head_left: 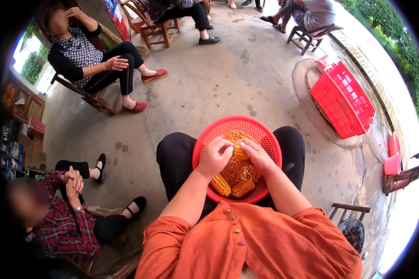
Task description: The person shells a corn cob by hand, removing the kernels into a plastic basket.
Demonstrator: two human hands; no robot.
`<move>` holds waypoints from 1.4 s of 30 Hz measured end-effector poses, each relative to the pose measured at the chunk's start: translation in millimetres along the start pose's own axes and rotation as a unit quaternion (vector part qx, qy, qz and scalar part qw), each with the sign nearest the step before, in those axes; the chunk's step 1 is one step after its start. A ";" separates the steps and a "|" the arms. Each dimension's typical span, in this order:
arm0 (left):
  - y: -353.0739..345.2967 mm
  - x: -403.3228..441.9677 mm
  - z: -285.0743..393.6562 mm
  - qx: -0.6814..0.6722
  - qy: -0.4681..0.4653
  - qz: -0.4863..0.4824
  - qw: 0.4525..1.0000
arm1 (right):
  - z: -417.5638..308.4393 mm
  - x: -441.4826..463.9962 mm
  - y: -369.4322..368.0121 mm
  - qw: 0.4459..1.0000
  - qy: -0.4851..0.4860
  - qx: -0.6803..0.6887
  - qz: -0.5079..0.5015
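Note:
A red perforated plastic basket rests on my lap between my knees. Over it, my left hand and my right hand grip a yellow corn cob from either side, fingers closed with the thumbs close together. Loose corn kernels cover much of the basket's bottom. Two more cobs, one yellow corn cob and one darker orange corn cob, lie on the kernels at the near side. My fingers partly hide the held cob.
Seated people surround me: a person in a checked top at upper left, one in a plaid shirt at lower left, others at the far side. A red crate stands at right, with a pink bucket and a wooden chair nearer.

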State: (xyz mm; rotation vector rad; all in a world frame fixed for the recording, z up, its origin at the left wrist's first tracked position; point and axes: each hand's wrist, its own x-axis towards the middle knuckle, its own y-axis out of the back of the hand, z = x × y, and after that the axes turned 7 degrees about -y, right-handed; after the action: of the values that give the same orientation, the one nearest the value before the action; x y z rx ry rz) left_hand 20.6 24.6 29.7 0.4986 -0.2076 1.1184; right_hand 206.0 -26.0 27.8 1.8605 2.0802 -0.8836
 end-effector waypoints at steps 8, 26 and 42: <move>-2.1 -4.2 -8.1 -0.051 0.081 -0.031 0.995 | -1.2 -2.9 -4.0 0.999 0.011 -0.048 0.019; -0.5 -2.1 -4.0 0.005 0.033 -0.029 0.999 | -0.4 -0.7 -3.5 1.000 0.025 0.013 0.000; -4.2 -4.9 -14.3 -0.077 0.108 0.006 0.991 | -7.3 -6.5 -9.5 0.997 0.023 -0.036 0.059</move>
State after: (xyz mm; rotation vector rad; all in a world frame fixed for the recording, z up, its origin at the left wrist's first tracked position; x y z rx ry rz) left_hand 21.0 26.1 14.1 0.2367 -0.1080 1.1490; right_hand 199.8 -27.6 39.8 1.9610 1.9771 -0.7355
